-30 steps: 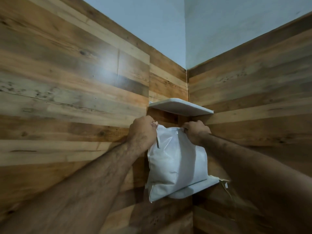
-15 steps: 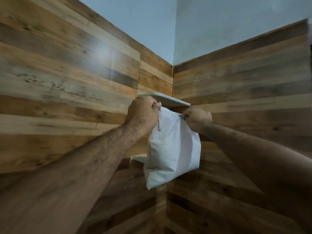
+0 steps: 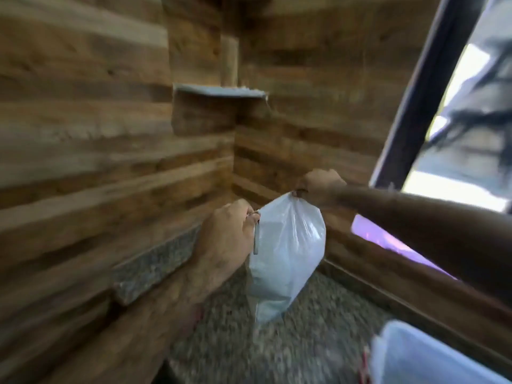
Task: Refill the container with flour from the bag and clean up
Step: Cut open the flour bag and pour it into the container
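**Flour bag in 2 hands, heading for the counter**

The person is holding the white flour bag [image 3: 285, 253] in the air by its top edge, and nothing is supporting it from below. The left hand [image 3: 225, 236] is gripping the bag's upper left corner, fingers curled tight around the gathered plastic, with a strip of the bag's edge hanging just below the knuckles. The right hand [image 3: 318, 187] is pinching the upper right corner, fingers closed on a small bunch of the material, and is sitting higher than the left, so the bag is hanging tilted with its lower tip pointing down. The bag is hovering above the speckled stone counter [image 3: 304, 342], in front of the wood-panelled corner and well below the small white corner shelf [image 3: 219, 90]. A pale plastic container [image 3: 432, 356] is showing at the lower right edge, near the bag but apart from it; the view is blurred, so whether it is open cannot be told.

This looks like the fetching step: the bag is being carried toward the container, and no pouring is happening yet. The next move probably calls for setting the bag down or bringing it over the container, then opening its top while keeping the mouth upright so no flour is spilling.
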